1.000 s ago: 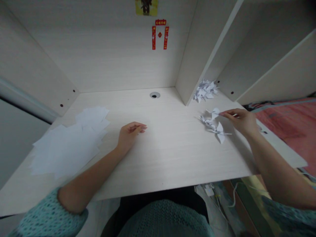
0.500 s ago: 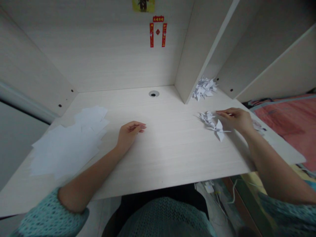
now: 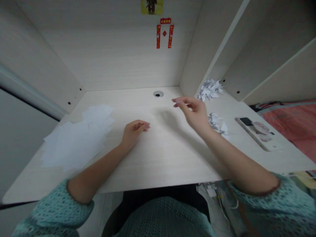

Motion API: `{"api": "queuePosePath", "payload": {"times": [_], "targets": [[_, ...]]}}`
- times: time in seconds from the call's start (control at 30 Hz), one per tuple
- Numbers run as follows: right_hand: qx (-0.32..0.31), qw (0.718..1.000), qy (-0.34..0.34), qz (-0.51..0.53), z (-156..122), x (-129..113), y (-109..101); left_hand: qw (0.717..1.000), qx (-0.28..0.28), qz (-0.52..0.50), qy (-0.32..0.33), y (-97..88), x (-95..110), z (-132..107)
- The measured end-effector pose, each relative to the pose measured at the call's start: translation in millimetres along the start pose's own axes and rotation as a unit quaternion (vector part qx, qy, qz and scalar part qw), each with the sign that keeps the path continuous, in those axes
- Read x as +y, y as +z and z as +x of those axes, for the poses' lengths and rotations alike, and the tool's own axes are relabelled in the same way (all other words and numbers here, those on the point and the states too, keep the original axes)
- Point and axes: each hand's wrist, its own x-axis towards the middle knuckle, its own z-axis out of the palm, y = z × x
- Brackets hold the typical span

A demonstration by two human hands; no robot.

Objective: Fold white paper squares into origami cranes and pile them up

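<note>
1. Stock not worked: flat white sheets (image 3: 79,138) lie overlapping on the desk (image 3: 158,164), at the left of the frame. They appear unfolded. Their number cannot be told.

2. Finished work: creased white paper pieces lie in two groups. The near pile (image 3: 218,125) sits right of centre, partly hidden by the right forearm. The far pile (image 3: 211,89) stands at the upper right, beside the upright panel (image 3: 212,46), and looks the larger. Individual shapes are too small to count.

3. Left hand (image 3: 137,129): near the centre of the frame, low at the desk, fingers curled and thumb close to the fingertips. Nothing shows in its grasp. Whether the tips meet cannot be told. The sheets are the nearest paper, apart from it.

4. Right hand (image 3: 194,110): raised over the desk, right of centre, its shadow falling below. Thumb and forefinger are near one another, with no piece visible between them. Whether they are pressed together cannot be told.

5. Progress: judged by the two piles, a fair share is already folded. Judged by the spread of sheets, a considerable quantity is left. No partly folded piece is seen in either hand, so the moment reads as lying between pieces.

6. Also noted: a phone (image 3: 258,133) lies face down at the right of the frame, apart from the near pile.
</note>
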Motion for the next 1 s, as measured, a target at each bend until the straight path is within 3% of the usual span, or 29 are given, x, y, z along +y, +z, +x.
{"api": "queuePosePath", "payload": {"times": [0.1, 0.2, 0.37, 0.53, 0.63, 0.7, 0.87, 1.0], "targets": [[-0.038, 0.996, 0.047, 0.068, -15, 17, 52, 1.0, -0.001, -0.003, 0.001, 0.9, 0, -1], [-0.063, 0.997, 0.038, 0.036, -33, 33, 79, 1.0, -0.008, -0.007, 0.003, 1.7, -3, -1], [-0.141, 0.988, -0.058, -0.026, -42, 33, 79, 0.999, -0.024, 0.027, 0.015, 3.1, -8, -2], [-0.155, 0.985, -0.062, -0.035, -39, 31, 77, 0.975, 0.0, 0.207, 0.085, -5.2, 3, -3], [-0.15, 0.986, -0.057, -0.037, -40, 34, 79, 0.925, 0.06, 0.338, 0.164, -26.0, 13, 7], [-0.15, 0.987, -0.054, -0.036, -41, 35, 79, 0.888, 0.088, 0.415, 0.175, -48.7, 15, 17], [-0.154, 0.987, -0.046, -0.031, -42, 35, 79, 0.81, 0.195, 0.552, 0.021, -114.3, -9, 40], [-0.152, 0.987, -0.045, -0.026, -42, 33, 79, 0.771, 0.219, 0.591, -0.093, -142.1, -41, 46]]}}
